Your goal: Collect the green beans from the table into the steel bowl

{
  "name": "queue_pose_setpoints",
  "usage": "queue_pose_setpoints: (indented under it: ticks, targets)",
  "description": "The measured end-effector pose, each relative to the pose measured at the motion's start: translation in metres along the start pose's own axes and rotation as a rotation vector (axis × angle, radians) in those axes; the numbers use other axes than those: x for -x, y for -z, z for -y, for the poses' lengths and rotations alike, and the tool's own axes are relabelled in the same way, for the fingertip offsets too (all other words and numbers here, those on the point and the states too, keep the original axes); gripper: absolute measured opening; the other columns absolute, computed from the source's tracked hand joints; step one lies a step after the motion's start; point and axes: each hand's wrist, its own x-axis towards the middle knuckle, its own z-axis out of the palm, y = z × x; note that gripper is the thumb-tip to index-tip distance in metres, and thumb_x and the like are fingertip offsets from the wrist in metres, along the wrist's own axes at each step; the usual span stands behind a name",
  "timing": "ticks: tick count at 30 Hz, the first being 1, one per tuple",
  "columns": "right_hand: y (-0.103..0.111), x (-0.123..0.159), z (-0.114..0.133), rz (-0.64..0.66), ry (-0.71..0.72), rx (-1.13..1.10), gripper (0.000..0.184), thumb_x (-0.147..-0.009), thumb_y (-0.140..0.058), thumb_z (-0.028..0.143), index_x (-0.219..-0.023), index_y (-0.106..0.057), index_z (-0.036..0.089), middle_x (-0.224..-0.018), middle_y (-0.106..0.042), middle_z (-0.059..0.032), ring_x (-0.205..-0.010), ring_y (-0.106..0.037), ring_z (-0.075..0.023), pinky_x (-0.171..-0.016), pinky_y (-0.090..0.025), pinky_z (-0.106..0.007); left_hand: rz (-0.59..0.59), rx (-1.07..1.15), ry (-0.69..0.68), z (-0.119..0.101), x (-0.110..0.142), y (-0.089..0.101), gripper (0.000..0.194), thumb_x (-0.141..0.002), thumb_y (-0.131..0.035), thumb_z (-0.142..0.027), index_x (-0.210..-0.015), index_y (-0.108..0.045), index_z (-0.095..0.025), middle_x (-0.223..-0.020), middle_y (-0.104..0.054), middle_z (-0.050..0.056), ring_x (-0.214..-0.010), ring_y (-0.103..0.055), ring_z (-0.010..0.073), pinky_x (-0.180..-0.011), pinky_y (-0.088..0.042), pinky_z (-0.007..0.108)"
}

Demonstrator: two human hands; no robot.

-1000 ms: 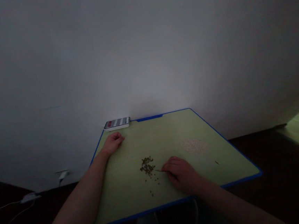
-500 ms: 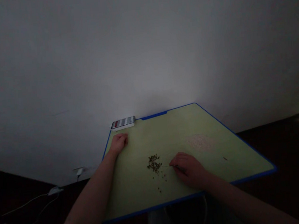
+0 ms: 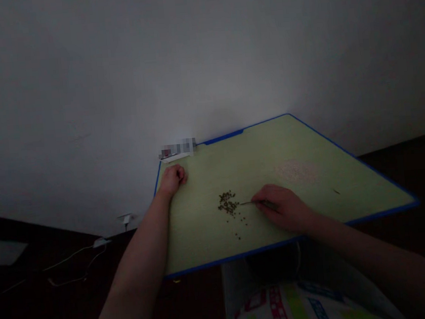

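Note:
My right hand (image 3: 281, 204) is closed on a thin pair of tweezers (image 3: 246, 203). The slim tip points left and lies at the right edge of a cluster of small dark beads or seeds (image 3: 228, 203). Whether the tip grips one is too small to tell. Several stray pieces lie just below the cluster. My left hand (image 3: 174, 178) rests curled in a loose fist on the far left of the light green tabletop (image 3: 204, 239), with nothing visible in it. Right behind that hand is a white-edged device (image 3: 178, 155) with a blurred screen, likely a phone.
A pale pinkish patch (image 3: 296, 171), perhaps fine grains, spreads on the right of the table, and a small dark sliver (image 3: 336, 191) lies beyond it. The table has a blue edge (image 3: 223, 137) and meets a grey wall (image 3: 203, 56). A plug (image 3: 126, 218) and white cables (image 3: 101, 242) are at lower left.
The camera has tilted down, so the table sits higher and farther right in view. Both hands stay in nearly the same places on the table, the tweezers still at the cluster.

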Motion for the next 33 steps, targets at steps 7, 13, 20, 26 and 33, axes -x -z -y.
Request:
queue_pose_setpoints:
  ticks: [7, 13, 20, 26, 33]
  targets:
    - [0.000, -0.002, 0.002, 0.040, 0.096, 0.027, 0.017, -0.088, -0.048, 0.015, -0.092, -0.065, 0.016, -0.082, -0.069, -0.0073, -0.078, -0.059, -0.0184, -0.074, -0.048, -0.034, -0.002, 0.080, -0.067, -0.020, 0.009, -0.006, 0.022, -0.072, -0.033, -0.019, -0.051, -0.039, -0.020, -0.041, -0.045, -0.001, -0.043, -0.038, 0.0100, -0.049, -0.029, 0.026]
    - [-0.003, -0.004, -0.002, 0.082, 0.176, 0.025, 0.021, -0.088, -0.047, 0.013, -0.096, -0.066, 0.016, -0.087, -0.072, -0.0063, -0.081, -0.061, -0.0177, -0.078, -0.049, -0.035, -0.007, 0.127, -0.047, -0.014, 0.004, -0.010, 0.015, -0.066, -0.035, -0.015, -0.055, -0.045, -0.019, -0.040, -0.043, -0.003, -0.042, -0.037, 0.0095, -0.046, -0.027, 0.025]
    - [-0.001, -0.001, 0.000, 0.115, 0.215, 0.017, 0.022, -0.088, -0.047, 0.013, -0.096, -0.067, 0.016, -0.084, -0.072, -0.0059, -0.080, -0.062, -0.0168, -0.079, -0.050, -0.034, 0.007, 0.106, -0.017, -0.015, 0.003, -0.010, 0.016, -0.065, -0.035, -0.015, -0.055, -0.047, -0.018, -0.040, -0.044, -0.003, -0.042, -0.037, 0.0087, -0.045, -0.027, 0.024]
    - [0.006, 0.008, 0.009, 0.145, 0.205, 0.047, 0.024, -0.086, -0.047, 0.011, -0.099, -0.066, 0.017, -0.085, -0.072, -0.0054, -0.081, -0.062, -0.0170, -0.081, -0.050, -0.035, 0.014, 0.119, -0.018, -0.012, 0.002, -0.010, 0.015, -0.064, -0.036, -0.015, -0.054, -0.047, -0.019, -0.041, -0.043, -0.003, -0.042, -0.038, 0.0091, -0.046, -0.029, 0.024]
    - [0.004, 0.017, 0.014, 0.133, 0.227, 0.088, 0.027, -0.087, -0.044, 0.010, -0.103, -0.065, 0.017, -0.091, -0.072, -0.0062, -0.083, -0.063, -0.0179, -0.079, -0.051, -0.035, 0.022, 0.113, 0.011, -0.011, 0.001, -0.009, 0.016, -0.064, -0.036, -0.016, -0.053, -0.047, -0.019, -0.040, -0.043, -0.003, -0.042, -0.036, 0.0094, -0.045, -0.028, 0.024]
